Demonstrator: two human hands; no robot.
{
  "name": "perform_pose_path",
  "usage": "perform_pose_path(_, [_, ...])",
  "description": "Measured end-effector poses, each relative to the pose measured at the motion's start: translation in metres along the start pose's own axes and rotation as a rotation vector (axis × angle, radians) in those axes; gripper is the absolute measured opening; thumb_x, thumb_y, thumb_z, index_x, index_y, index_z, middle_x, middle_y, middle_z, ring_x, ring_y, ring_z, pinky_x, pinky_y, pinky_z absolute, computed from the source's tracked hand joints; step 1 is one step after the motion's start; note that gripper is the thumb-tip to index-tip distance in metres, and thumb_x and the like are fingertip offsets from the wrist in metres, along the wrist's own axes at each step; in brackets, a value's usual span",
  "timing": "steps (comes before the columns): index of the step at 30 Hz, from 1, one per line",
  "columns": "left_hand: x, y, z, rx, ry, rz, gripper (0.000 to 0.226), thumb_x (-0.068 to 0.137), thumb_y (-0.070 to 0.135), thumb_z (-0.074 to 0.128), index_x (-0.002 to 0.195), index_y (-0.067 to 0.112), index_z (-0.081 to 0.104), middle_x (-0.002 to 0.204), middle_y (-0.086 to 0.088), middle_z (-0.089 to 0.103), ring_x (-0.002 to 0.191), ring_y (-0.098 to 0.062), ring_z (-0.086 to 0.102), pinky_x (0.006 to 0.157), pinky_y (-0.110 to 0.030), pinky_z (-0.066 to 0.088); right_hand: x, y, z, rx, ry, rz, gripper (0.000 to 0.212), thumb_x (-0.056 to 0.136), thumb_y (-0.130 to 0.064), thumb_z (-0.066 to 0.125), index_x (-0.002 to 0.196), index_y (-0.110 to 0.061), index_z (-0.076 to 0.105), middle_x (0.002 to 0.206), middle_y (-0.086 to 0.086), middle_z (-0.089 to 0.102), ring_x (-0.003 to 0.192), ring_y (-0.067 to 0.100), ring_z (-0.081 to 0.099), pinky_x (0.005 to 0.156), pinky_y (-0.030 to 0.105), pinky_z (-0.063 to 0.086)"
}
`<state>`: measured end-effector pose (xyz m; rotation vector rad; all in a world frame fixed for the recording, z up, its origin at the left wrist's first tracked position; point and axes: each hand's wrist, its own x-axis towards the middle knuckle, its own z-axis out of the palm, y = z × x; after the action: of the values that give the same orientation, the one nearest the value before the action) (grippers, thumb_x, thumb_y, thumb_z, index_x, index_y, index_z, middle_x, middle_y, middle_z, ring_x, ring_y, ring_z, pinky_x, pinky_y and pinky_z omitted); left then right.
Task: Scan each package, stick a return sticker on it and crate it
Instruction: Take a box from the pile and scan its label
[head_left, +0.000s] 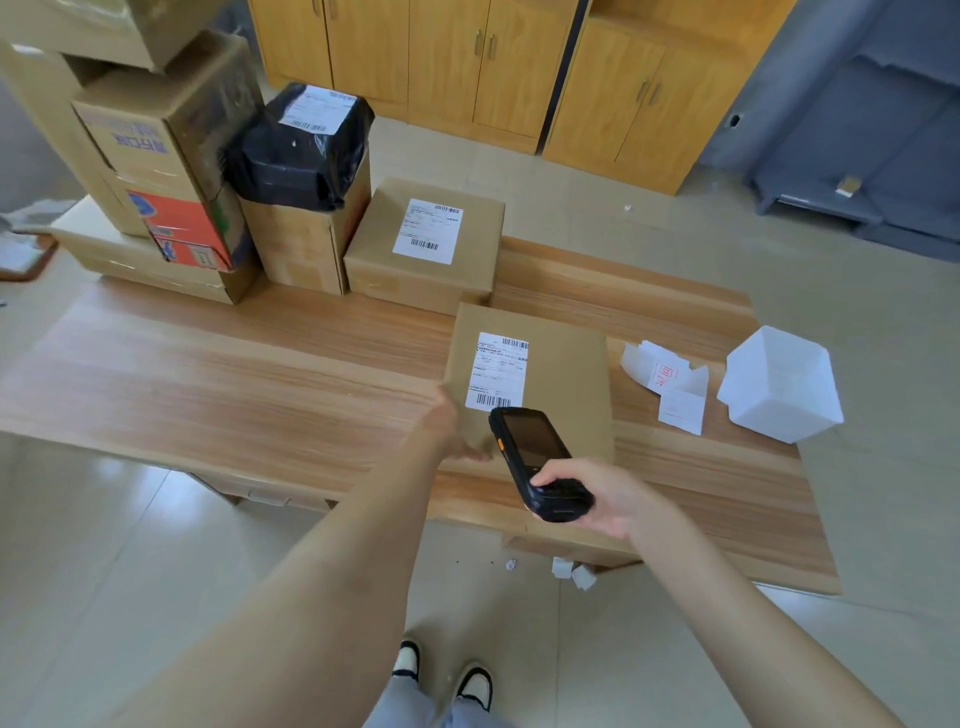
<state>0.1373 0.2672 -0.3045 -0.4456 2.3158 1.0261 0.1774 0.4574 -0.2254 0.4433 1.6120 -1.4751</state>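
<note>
A flat brown cardboard package (566, 374) with a white shipping label (497, 370) lies on the wooden table (218, 384). My left hand (448, 427) holds its near left corner. My right hand (602, 496) grips a black handheld scanner (535, 460) whose head sits just below the label's lower barcode. A strip of white return stickers (667, 382) with red print lies to the right of the package. Behind it rests a second labelled box (423, 247).
A white plastic container (779, 384) stands at the table's right end. Stacked cardboard boxes (171, 171) and a black-wrapped parcel (301, 145) fill the back left. Wooden cabinets (498, 67) line the far wall. Paper scraps (571, 571) lie on the floor under the table.
</note>
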Motion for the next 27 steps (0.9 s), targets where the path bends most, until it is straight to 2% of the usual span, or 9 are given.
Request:
perform_pose_path(4, [0.007,0.010,0.009,-0.070,0.016,0.000,0.131,0.070,0.023,0.084,0.146,0.002,-0.021,0.142,-0.017,0.043,0.133,-0.032,0.039,0.107,-0.036,0.032,-0.003,0.002,-0.002,-0.034,-0.022,-0.040,0.020,0.067,-0.006,0.069,0.086,-0.003,0.066,0.073,0.009,0.065,0.063,0.020,0.063,0.059,0.024,0.052])
perform_pose_path(7, [0.011,0.017,0.011,-0.142,0.018,-0.004,0.126,0.069,0.018,0.084,0.148,0.004,-0.012,0.146,-0.017,0.037,0.135,-0.030,0.035,0.109,-0.035,0.028,-0.005,0.002,-0.006,-0.023,-0.003,-0.097,0.013,0.080,0.001,0.064,0.090,-0.007,0.066,0.076,0.007,0.066,0.068,0.019,0.063,0.064,0.026,0.054])
perform_pose_path(10, [0.016,0.021,0.011,-0.131,0.024,-0.014,0.126,0.064,0.020,0.087,0.149,0.003,-0.005,0.148,-0.019,0.035,0.135,-0.033,0.035,0.110,-0.040,0.031,-0.008,0.001,-0.011,0.046,0.018,-0.129,0.019,0.084,0.003,0.060,0.099,-0.007,0.064,0.082,0.008,0.067,0.073,0.020,0.064,0.068,0.028,0.056])
perform_pose_path(12, [0.018,0.024,0.012,-0.119,0.019,-0.029,0.129,0.066,0.021,0.086,0.149,0.003,-0.011,0.147,-0.020,0.036,0.136,-0.033,0.034,0.111,-0.040,0.030,-0.009,-0.001,-0.014,0.065,0.043,-0.129,0.032,0.083,0.003,0.063,0.112,-0.008,0.058,0.092,0.010,0.068,0.077,0.022,0.065,0.070,0.031,0.058])
perform_pose_path(15, [0.020,0.030,0.014,-0.047,0.029,-0.031,0.131,0.068,0.028,0.084,0.147,0.002,-0.017,0.144,-0.020,0.041,0.134,-0.034,0.039,0.110,-0.041,0.033,-0.004,-0.002,-0.022,0.139,0.097,-0.134,0.068,0.079,0.005,0.066,0.133,-0.026,0.038,0.113,0.013,0.064,0.090,0.029,0.065,0.074,0.039,0.057])
perform_pose_path(19, [0.022,0.037,0.013,-0.013,0.019,-0.035,0.129,0.070,0.031,0.082,0.146,0.001,-0.017,0.145,-0.022,0.038,0.134,-0.034,0.038,0.111,-0.042,0.032,0.000,-0.001,-0.031,0.245,0.099,-0.127,0.081,0.072,0.003,0.072,0.139,-0.026,0.038,0.117,0.015,0.062,0.090,0.031,0.065,0.073,0.039,0.056])
perform_pose_path(21, [0.024,0.038,0.013,-0.003,0.022,-0.028,0.129,0.069,0.032,0.083,0.147,0.001,-0.015,0.145,-0.021,0.040,0.133,-0.034,0.039,0.110,-0.042,0.034,0.002,-0.001,-0.034,0.303,0.087,-0.118,0.080,0.068,0.000,0.074,0.138,-0.023,0.043,0.117,0.016,0.062,0.090,0.031,0.065,0.068,0.035,0.056])
perform_pose_path(24, [0.028,0.039,0.013,0.029,0.018,-0.024,0.129,0.069,0.035,0.082,0.146,-0.001,-0.015,0.143,-0.021,0.042,0.132,-0.034,0.042,0.109,-0.043,0.036,0.005,0.000,-0.034,0.360,0.111,-0.109,0.067,0.076,0.000,0.068,0.136,-0.021,0.047,0.119,0.018,0.060,0.095,0.032,0.063,0.062,0.031,0.056])
perform_pose_path(27, [0.028,0.041,0.013,0.047,0.013,-0.028,0.131,0.070,0.035,0.081,0.145,-0.001,-0.021,0.144,-0.023,0.041,0.132,-0.034,0.042,0.109,-0.041,0.036,0.007,0.002,-0.033,0.367,0.102,-0.117,0.064,0.078,0.000,0.066,0.135,-0.021,0.047,0.116,0.016,0.061,0.095,0.031,0.063,0.060,0.030,0.056])
